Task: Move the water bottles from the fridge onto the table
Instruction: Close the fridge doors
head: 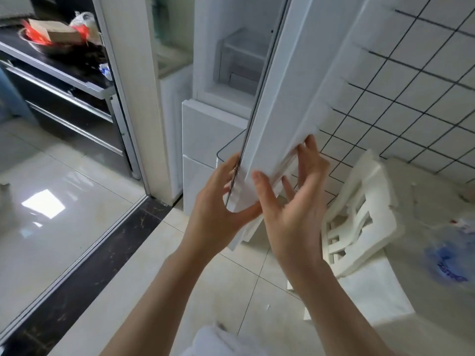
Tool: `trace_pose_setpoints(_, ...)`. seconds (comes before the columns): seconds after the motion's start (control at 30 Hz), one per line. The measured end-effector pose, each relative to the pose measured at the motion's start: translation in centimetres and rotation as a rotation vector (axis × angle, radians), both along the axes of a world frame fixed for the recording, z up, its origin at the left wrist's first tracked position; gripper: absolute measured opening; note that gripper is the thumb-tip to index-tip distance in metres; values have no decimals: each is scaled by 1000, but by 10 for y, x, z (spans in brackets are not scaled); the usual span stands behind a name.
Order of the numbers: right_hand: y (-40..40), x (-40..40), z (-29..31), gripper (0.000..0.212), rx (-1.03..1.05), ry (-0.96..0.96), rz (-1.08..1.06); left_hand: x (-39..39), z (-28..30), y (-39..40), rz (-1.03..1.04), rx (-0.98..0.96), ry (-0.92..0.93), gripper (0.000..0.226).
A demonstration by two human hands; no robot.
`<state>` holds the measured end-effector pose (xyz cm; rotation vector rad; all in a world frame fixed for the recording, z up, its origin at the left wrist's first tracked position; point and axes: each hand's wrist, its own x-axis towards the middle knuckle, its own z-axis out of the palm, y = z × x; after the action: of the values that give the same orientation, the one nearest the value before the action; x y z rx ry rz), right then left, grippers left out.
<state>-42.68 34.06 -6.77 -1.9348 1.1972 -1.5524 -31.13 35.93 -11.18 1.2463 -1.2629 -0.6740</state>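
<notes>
1. At the bottom corner of the open fridge door (pixel 290 80), both hands are on it. The left hand (pixel 218 209) sits on the outer, glassy side with its thumb hooked under the corner, fingers spread fairly wide along the edge.
2. The right hand (pixel 295 199) is on the inner side, fingers splayed wide and only lightly touching the door's lower lip. Neither hand is holding anything else.
3. The fridge (pixel 231 73) itself is ajar behind the door: white walls and a clear plastic bin (pixel 241 55) show inside. Can't spot any water bottles in there from this angle, the door blocks most of the view.
4. The table (pixel 424 253) is off to the right, pale top, with a blurry blue-labelled clear thing (pixel 449 260) lying on it. Could be a bottle, honestly can't tell.
5. A white plastic chair (pixel 359 219) stands tilted between the fridge door and the table.
</notes>
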Motion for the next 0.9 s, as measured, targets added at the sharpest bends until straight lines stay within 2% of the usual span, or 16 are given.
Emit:
trace_pose_setpoints(0.23,-42,89,-14,65,-111,117,-113,77,-2,-46,-19,-23,86,80)
trace_pose_setpoints(0.47,-105,189,-23,65,-133,126,-192,178,-5,-112,-11,17,185,54)
trace_pose_setpoints(0.6,-144,230,-26,64,-128,187,-217,234,-5,-157,-22,36,154,42)
trace_pose_setpoints(0.9,-227,283,-30,58,-109,304,-299,279,-4,-248,-116,-23,208,25)
